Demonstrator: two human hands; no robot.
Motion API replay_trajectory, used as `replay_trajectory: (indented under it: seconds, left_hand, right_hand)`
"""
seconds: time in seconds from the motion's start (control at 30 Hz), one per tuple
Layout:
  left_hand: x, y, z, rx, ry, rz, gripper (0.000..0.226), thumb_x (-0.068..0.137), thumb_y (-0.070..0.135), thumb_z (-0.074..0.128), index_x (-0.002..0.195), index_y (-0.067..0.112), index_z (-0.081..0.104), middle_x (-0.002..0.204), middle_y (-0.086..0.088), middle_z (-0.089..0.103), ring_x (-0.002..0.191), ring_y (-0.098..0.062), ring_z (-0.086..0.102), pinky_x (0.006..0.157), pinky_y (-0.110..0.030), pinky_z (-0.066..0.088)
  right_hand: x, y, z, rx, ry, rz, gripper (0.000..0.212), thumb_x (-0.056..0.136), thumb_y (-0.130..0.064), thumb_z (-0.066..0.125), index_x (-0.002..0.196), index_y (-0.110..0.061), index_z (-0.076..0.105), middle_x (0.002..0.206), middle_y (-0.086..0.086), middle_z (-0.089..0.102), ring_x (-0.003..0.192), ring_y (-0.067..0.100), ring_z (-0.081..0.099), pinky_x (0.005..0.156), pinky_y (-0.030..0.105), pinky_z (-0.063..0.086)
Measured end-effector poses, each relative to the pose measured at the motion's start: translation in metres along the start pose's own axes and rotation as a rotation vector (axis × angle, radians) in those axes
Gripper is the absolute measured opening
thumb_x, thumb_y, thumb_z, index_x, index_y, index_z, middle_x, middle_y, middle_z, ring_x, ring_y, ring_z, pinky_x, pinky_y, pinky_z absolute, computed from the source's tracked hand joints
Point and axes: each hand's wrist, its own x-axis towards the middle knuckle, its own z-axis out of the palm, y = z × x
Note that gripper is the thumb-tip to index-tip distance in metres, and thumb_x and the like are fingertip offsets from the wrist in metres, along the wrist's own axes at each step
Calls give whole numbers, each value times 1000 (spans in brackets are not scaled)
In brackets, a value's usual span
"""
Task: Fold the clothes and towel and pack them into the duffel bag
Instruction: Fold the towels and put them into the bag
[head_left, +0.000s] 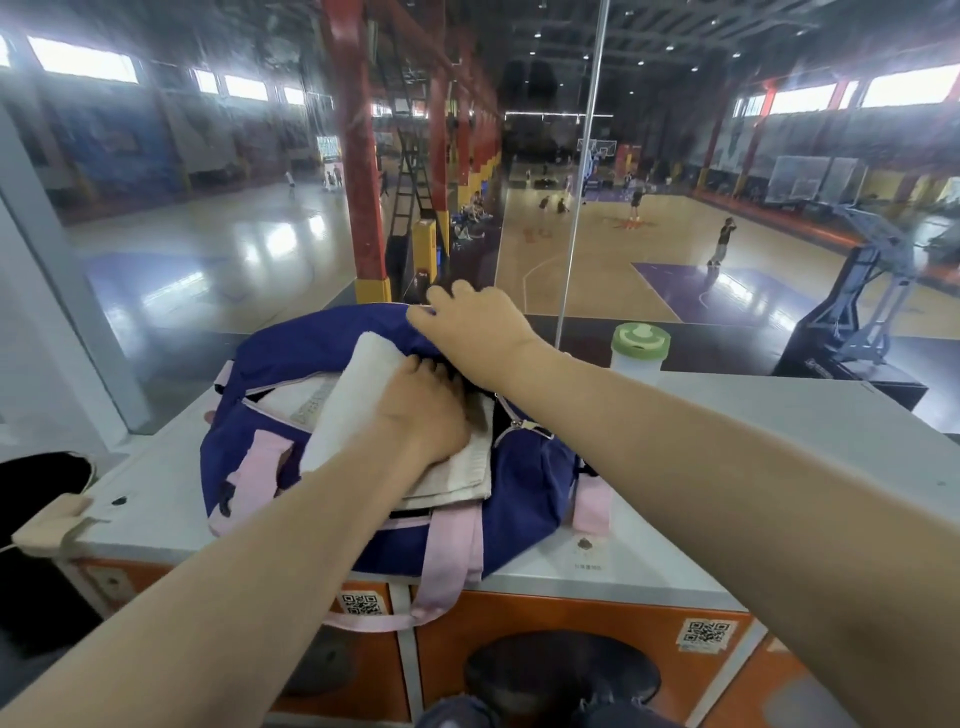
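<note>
Currently packing step: the folded white terry towel (363, 395) sits half in the mouth of the navy fabric duffel bag with pink straps (530, 483). Left hand (423, 415) presses it at 6 o'clock, fingers tucked under the flap, spread unclear. Right hand (470, 325) pinches the flap at 12 o'clock. Next, likely: push towel deeper, free the zipper.

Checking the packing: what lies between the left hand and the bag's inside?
In the head view, the folded white towel lies under the left hand, over the duffel bag opening.
</note>
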Motion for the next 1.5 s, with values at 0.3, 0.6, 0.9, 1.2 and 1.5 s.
replay_trajectory:
  seconds: [0.3, 0.6, 0.9, 1.2, 1.5]
  left_hand:
    - [-4, -11, 17, -115, 56, -26, 44, 90, 38, 37, 124, 13, 50, 131, -10, 54, 123, -27, 47, 104, -36, 30]
    - [-5, -21, 24, -183, 247, 52, 24, 87, 28, 45, 101, 14, 57, 104, -8, 65, 98, -29, 58, 92, -37, 34]
    - [17, -20, 8, -443, 622, 32, 6, 91, 14, 51, 95, 11, 54, 89, -9, 58, 80, -29, 53, 78, -41, 41]
    - [47, -6, 21, -90, 125, 117, 44, 97, 27, 32, 138, 13, 38, 137, -12, 48, 123, -31, 45, 107, -41, 27]
    - [-31, -29, 13, -423, 139, 331, 62, 94, 53, 7, 146, 34, 35, 156, 10, 30, 146, -11, 18, 120, -37, 2]
  right_hand:
    - [33, 32, -5, 680, -116, 493, 21, 97, -18, 44, 101, -11, 64, 98, 7, 63, 91, 30, 63, 69, 33, 43]
    - [25, 47, 0, 897, -125, 458, 23, 98, -23, 46, 93, -15, 67, 77, -1, 58, 70, 17, 55, 54, 27, 36]
    - [29, 53, -3, 883, -125, 441, 29, 98, -24, 47, 96, -7, 71, 83, 7, 65, 76, 24, 59, 61, 31, 43]
    - [32, 52, -6, 879, -134, 453, 29, 98, -21, 47, 94, -6, 72, 80, 7, 64, 73, 23, 58, 60, 30, 43]
    - [5, 38, -5, 870, -69, 451, 21, 96, -27, 53, 116, -19, 54, 101, -1, 63, 89, 22, 60, 78, 40, 53]
